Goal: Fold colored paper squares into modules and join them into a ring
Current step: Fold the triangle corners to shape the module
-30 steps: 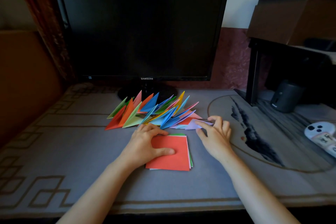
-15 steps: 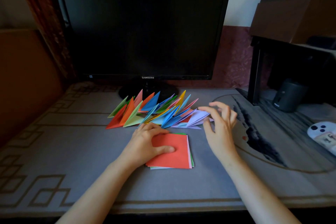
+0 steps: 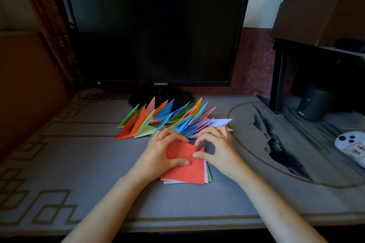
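A stack of colored paper squares (image 3: 207, 173) lies on the grey desk mat (image 3: 79, 163), with a red square (image 3: 183, 172) on top. My left hand (image 3: 160, 152) holds the red square's left part, thumb on its face and fingers curled over its far edge. My right hand (image 3: 219, 148) pinches the red square's far right corner between thumb and forefinger. Behind the hands, several folded triangular modules (image 3: 164, 118) in red, orange, green, blue, yellow and pink lie fanned in a row. A lilac module (image 3: 220, 122) ends that row on the right.
A dark monitor (image 3: 154, 31) stands right behind the modules, its round base (image 3: 178, 97) touching the row. At right are a black stand (image 3: 276, 77) under a cardboard box (image 3: 324, 6), a small dark speaker (image 3: 314, 104) and a white controller (image 3: 351, 144).
My right hand let go of the lilac module at the row's end and came back to the stack, where it now pinches the red square's corner. My left hand's fingers curled onto it.
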`<state>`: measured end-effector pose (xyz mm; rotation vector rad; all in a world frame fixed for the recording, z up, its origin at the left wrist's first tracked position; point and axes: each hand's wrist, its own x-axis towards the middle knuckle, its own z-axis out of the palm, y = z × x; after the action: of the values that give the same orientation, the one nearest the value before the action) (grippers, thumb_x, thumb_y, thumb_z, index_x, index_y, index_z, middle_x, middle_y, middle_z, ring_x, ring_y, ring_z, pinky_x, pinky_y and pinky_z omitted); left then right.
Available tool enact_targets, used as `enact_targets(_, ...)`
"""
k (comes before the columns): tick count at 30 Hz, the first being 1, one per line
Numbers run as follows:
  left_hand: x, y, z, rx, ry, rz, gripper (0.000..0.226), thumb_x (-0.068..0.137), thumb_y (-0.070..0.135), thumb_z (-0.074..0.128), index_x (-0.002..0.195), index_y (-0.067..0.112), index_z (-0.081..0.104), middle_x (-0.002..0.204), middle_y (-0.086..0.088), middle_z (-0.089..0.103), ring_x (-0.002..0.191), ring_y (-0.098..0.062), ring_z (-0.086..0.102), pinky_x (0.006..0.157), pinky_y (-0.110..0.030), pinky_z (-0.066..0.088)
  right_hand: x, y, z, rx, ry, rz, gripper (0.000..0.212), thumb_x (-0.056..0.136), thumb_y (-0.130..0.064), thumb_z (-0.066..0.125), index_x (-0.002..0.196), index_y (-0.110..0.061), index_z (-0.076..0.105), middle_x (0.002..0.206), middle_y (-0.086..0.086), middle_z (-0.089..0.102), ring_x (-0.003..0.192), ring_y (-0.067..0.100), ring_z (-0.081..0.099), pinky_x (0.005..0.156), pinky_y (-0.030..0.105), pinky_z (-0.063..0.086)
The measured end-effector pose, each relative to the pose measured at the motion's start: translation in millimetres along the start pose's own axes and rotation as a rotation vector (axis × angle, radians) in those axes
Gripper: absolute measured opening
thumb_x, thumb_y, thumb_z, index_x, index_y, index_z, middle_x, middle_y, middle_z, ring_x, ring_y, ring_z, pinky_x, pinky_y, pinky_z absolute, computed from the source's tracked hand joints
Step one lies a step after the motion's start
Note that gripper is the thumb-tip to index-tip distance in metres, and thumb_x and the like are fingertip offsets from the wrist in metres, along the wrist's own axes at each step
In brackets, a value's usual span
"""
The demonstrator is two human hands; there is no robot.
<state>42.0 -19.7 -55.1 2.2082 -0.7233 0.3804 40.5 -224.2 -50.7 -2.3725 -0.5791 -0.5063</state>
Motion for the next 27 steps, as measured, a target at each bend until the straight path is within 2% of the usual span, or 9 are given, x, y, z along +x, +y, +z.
enact_targets(4,-0.3,2.4,-1.4,-0.045,-0.012,-0.035,0.066,0.059,0.055,0.073,0.119,0.047,0.047,0.117,0.021,0.052,0.113,0.002,0.043,0.101,-0.025,0.035,-1.7,-3.4,-1.6,0.096,-0.03,0.067,0.022,0.072,-0.026,0.078,0.072,-0.031,0.057,0.088,-0.012,0.055,0.098,0.013,0.042,0.089,0.017,0.029)
enact_targets(8,0.4,8.4,-5.2,-0.172,0.078,-0.141,0.081,0.068,0.022,0.083,0.13,0.044,0.037,0.107,0.016,0.056,0.1,0.005,0.049,0.088,-0.007,0.035,-2.3,-9.2,-7.3,0.226,0.003,0.179,0.023,0.075,-0.02,0.077,0.071,-0.033,0.058,0.088,-0.005,0.054,0.086,0.008,0.054,0.078,0.017,0.041)
enact_targets(12,1.5,14.2,-9.0,-0.259,0.138,-0.217,0.048,0.074,0.019,0.077,0.11,0.04,0.053,0.098,0.017,0.059,0.091,0.002,0.055,0.081,-0.007,0.04,-1.7,-20.6,-16.7,0.47,0.061,0.219,0.016,0.079,-0.008,0.073,0.074,-0.015,0.06,0.068,-0.007,0.061,0.057,-0.004,0.049,0.06,0.008,0.034)
enact_targets(14,2.3,15.8,-9.5,-0.337,0.12,-0.255,0.032,0.076,0.017,0.075,0.103,0.029,0.062,0.098,0.013,0.065,0.091,-0.004,0.059,0.082,-0.015,0.045,-1.5,-21.8,-18.8,0.53,0.077,0.227,0.016,0.079,-0.006,0.072,0.074,-0.014,0.06,0.058,-0.012,0.06,0.053,-0.004,0.047,0.057,0.008,0.033)
enact_targets(17,4.2,17.5,-11.5,-0.437,0.109,-0.274,0.017,0.079,0.008,0.071,0.093,0.015,0.066,0.093,0.006,0.068,0.08,0.004,0.062,0.075,-0.013,0.05,0.1,-19.1,-17.2,0.543,0.066,0.238,0.015,0.078,-0.009,0.073,0.075,-0.017,0.061,0.056,-0.016,0.061,0.054,-0.002,0.043,0.058,0.011,0.032)
enact_targets(20,4.5,15.9,-11.8,-0.479,0.119,-0.293,0.012,0.079,0.004,0.07,0.087,0.012,0.067,0.089,0.0,0.069,0.076,-0.001,0.064,0.073,-0.016,0.051,0.5,-17.2,-15.0,0.556,0.068,0.237,0.011,0.078,-0.014,0.074,0.081,-0.021,0.065,0.066,-0.014,0.065,0.061,-0.001,0.05,0.064,0.013,0.036)
enact_targets(23,5.2,15.2,-10.8,-0.498,0.134,-0.305,0.011,0.08,0.004,0.07,0.087,0.013,0.067,0.088,0.001,0.069,0.077,-0.002,0.064,0.074,-0.018,0.052,1.0,-16.9,-16.4,0.584,0.088,0.215,0.019,0.082,-0.035,0.068,0.099,-0.027,0.068,0.094,-0.011,0.07,0.087,0.005,0.061,0.079,0.019,0.044)
enact_targets(25,5.8,14.6,-10.9,-0.524,0.151,-0.321,0.013,0.08,0.004,0.069,0.089,0.014,0.066,0.087,0.004,0.069,0.075,0.0,0.064,0.073,-0.016,0.051,0.3,-17.4,-18.9,0.569,0.032,0.156,0.037,0.078,-0.05,0.063,0.107,-0.027,0.066,0.111,-0.012,0.065,0.105,0.008,0.058,0.088,0.02,0.043)
enact_targets(27,6.2,13.3,-11.6,-0.538,0.174,-0.338,0.014,0.081,0.005,0.068,0.092,0.012,0.066,0.086,0.005,0.069,0.073,0.002,0.064,0.07,-0.012,0.049,-0.8,-17.1,-19.7,0.483,-0.054,0.083,0.047,0.071,-0.051,0.07,0.113,-0.03,0.065,0.13,-0.015,0.054,0.124,0.004,0.044,0.101,0.017,0.033)
